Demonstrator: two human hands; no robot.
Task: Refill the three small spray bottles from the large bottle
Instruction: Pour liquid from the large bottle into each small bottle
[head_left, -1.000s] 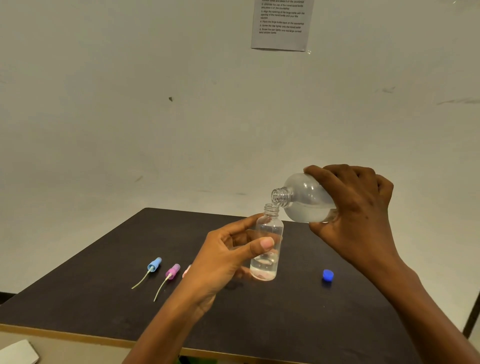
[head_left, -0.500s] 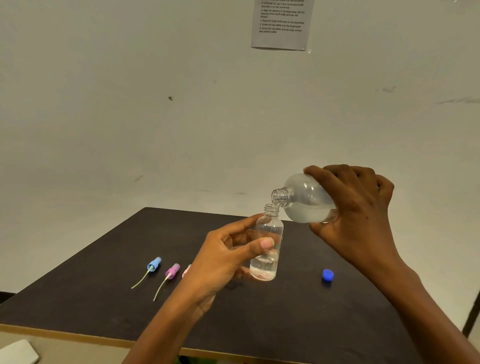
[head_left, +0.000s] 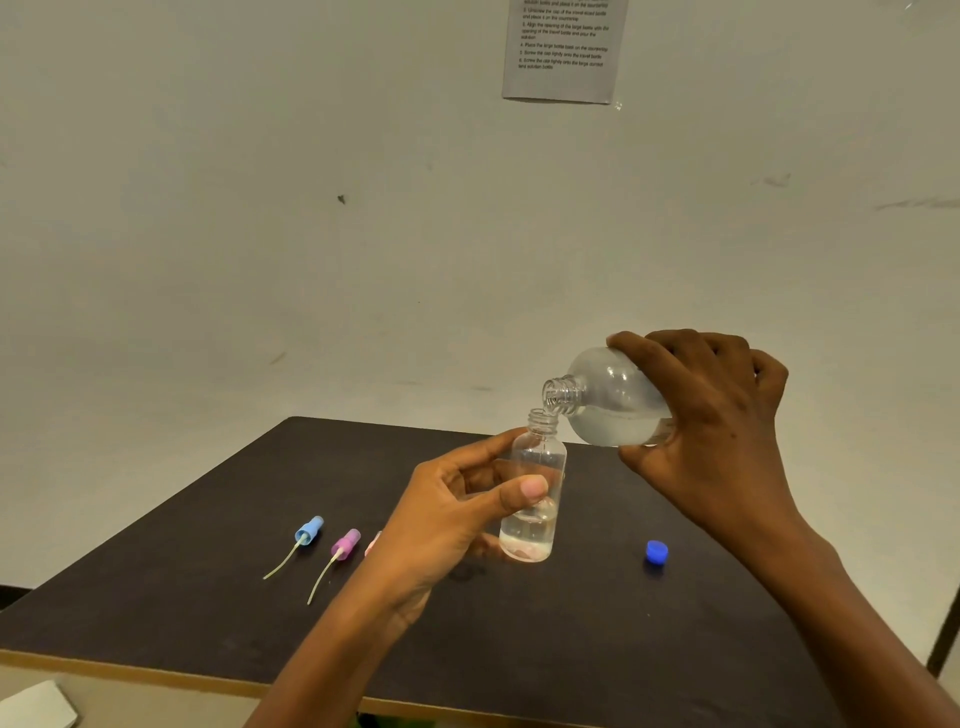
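Clear plastic is held in both hands above a dark table (head_left: 182, 613). A small bottle (head_left: 537, 467) is kept upright by the left hand (head_left: 441, 525), whose thumb and fingers are curled round its body. A little liquid is seen in its lower part; whether its base touches the table cannot be told. The large bottle (head_left: 613, 405) is gripped round its body by the right hand (head_left: 717, 415) and is tipped steeply, with its open neck pointed left and set just above the small bottle's open mouth. Liquid is pooled along its lower side; whether any is flowing cannot be told. A blue cap (head_left: 656, 552) is laid on the table to the right. To the left, a blue sprayer (head_left: 309, 530) and a purple sprayer (head_left: 346, 543) are laid side by side with their tubes trailing toward the near edge, and a pink sprayer (head_left: 374, 543) is mostly hidden by the left hand. A printed sheet (head_left: 563, 49) is fixed to the wall
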